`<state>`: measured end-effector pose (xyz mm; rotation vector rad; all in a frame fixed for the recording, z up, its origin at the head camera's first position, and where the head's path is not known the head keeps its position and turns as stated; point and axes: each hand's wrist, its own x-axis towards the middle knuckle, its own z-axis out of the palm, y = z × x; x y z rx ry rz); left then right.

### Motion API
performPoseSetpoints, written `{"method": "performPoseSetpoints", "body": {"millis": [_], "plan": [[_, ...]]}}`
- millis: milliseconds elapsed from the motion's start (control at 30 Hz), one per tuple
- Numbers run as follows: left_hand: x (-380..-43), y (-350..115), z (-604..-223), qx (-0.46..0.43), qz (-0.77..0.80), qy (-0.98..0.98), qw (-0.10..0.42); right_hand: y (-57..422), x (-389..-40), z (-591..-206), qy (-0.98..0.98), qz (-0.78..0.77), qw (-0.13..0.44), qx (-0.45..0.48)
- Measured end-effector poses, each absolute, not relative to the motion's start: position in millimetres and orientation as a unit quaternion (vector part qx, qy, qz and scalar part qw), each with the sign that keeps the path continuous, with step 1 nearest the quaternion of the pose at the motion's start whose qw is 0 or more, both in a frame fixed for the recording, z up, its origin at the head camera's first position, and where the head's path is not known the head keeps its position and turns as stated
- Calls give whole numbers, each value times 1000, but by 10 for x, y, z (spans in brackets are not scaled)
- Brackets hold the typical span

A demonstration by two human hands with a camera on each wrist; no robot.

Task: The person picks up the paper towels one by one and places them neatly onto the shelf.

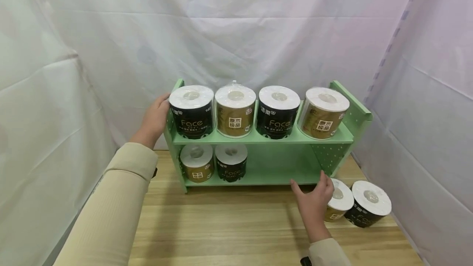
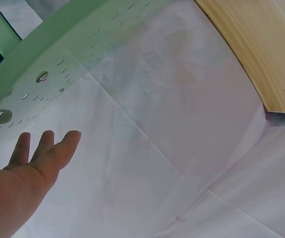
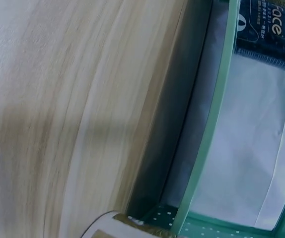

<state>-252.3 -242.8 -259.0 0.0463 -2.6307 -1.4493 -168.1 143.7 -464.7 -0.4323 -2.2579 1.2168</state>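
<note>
A green two-tier shelf (image 1: 236,185) stands on the table, with several wrapped paper rolls along its top tier. At its upper left side is my left hand (image 1: 154,118), beside the leftmost black roll (image 1: 193,120); the left wrist view shows its fingers (image 2: 58,153) extended near the perforated side panel (image 2: 78,64). Whether it touches the roll is unclear. My right hand (image 1: 314,202), thumb and fingers spread with nothing between them, is in front of the shelf's lower right. It partly covers a brown roll (image 1: 341,200) on the table.
On the lower tier, a brown roll (image 1: 197,167) and a black roll (image 1: 231,165) stand at the left. Another black roll (image 1: 369,204) is on the wooden table (image 1: 221,225), right of the shelf. White cloth (image 1: 258,32) hangs behind and at both sides.
</note>
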Motion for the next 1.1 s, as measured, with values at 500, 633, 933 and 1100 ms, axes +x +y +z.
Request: {"method": "performPoseSetpoints", "body": {"millis": [500, 633, 933, 1100], "plan": [[-2539, -2449, -2613, 15, -491, -869, 63, 1640, -1544, -4700, -838, 426, 282, -193], [-2537, -2447, -2610, 17, -491, -869, 61, 1694, -1525, -4730, -833, 429, 281, -209], [-2535, -2440, -2605, 8, -493, -868, 66, 1771, -1467, -4746, -818, 439, 291, -231], [-2549, -2444, -2614, 4, -495, -866, 71, 1798, -1432, -4783, -803, 449, 306, -246]]}}
